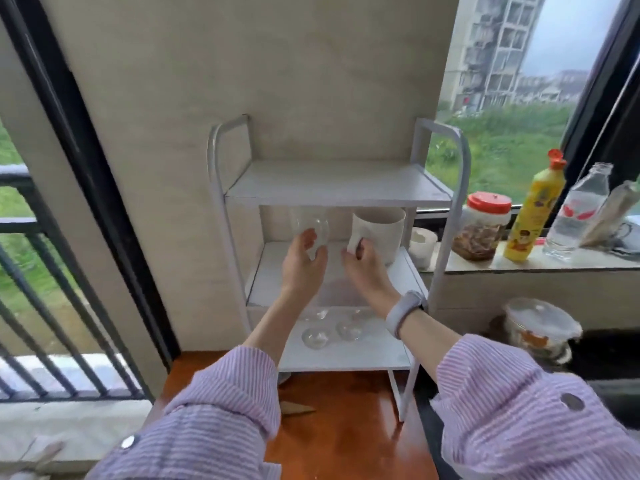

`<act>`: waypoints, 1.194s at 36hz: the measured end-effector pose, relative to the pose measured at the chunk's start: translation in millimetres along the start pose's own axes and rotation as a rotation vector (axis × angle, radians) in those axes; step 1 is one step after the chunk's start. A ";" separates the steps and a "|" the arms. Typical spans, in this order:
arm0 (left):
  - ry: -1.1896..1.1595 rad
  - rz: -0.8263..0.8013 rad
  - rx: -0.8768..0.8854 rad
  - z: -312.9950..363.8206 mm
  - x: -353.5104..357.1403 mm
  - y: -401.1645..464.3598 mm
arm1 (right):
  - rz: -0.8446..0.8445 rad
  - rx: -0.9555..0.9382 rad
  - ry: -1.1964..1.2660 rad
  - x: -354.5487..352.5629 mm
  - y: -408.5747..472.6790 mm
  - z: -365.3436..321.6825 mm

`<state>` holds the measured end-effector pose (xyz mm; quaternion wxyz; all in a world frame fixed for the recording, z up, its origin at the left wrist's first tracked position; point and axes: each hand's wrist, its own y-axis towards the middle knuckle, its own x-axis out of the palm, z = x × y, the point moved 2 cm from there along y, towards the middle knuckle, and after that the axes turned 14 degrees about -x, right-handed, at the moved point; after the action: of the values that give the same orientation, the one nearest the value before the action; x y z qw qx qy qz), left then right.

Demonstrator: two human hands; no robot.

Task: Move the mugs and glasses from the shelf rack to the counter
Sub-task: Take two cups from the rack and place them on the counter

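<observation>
Both hands reach into the rack's (446,209) middle shelf.
Left hand (303,263) grips a clear glass (311,225); right hand (363,268) holds the white mug's (381,230) handle.

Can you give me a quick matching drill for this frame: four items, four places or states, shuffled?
Items:
1. clear glass
2. white mug
3. yellow bottle
4. upturned glasses

Places or states:
A. on the window ledge
B. on the rack's bottom shelf
C. held by the left hand
D. handle gripped by the right hand

Pairs: 1-C, 2-D, 3-A, 4-B
</observation>
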<state>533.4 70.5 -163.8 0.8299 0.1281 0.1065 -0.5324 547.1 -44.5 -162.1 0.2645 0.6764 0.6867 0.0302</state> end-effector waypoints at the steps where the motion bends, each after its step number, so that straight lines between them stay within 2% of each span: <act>1: -0.047 -0.017 0.000 0.1 2.8 2.1 | 0.009 0.000 0.000 -1.9 1.3 1.2; 7: -0.282 -0.156 -0.079 2.6 12.2 10.0 | 0.054 -0.003 0.075 -8.9 1.3 5.7; 11: -0.297 -0.084 -0.020 7.4 11.0 10.8 | 0.116 0.033 0.160 -14.3 -1.2 10.6; 14: -0.320 -0.037 -0.046 0.7 3.4 8.3 | 0.125 0.083 0.234 -19.0 -4.2 11.4; 20: -0.211 -0.017 0.043 -10.3 -11.9 0.0 | 0.109 0.145 0.272 -27.8 -12.3 8.9; 26: -0.131 0.050 0.064 -6.2 -16.2 -20.4 | 0.195 0.117 0.269 -41.1 -32.8 7.2; 29: -0.117 0.079 0.087 -3.4 -16.9 -33.1 | 0.176 0.090 0.270 -47.4 -47.5 4.0; 37: -0.208 0.114 0.093 -7.6 -24.7 -93.8 | 0.134 0.011 0.310 -68.9 -110.6 -3.8; 43: -0.218 0.052 0.112 -18.1 -13.1 -156.6 | 0.171 0.012 0.325 -106.1 -179.1 7.0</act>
<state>384.7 24.9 -192.3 0.8416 0.1184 -0.0177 -0.5267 380.6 -161.9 -205.4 0.1425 0.7201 0.6605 0.1575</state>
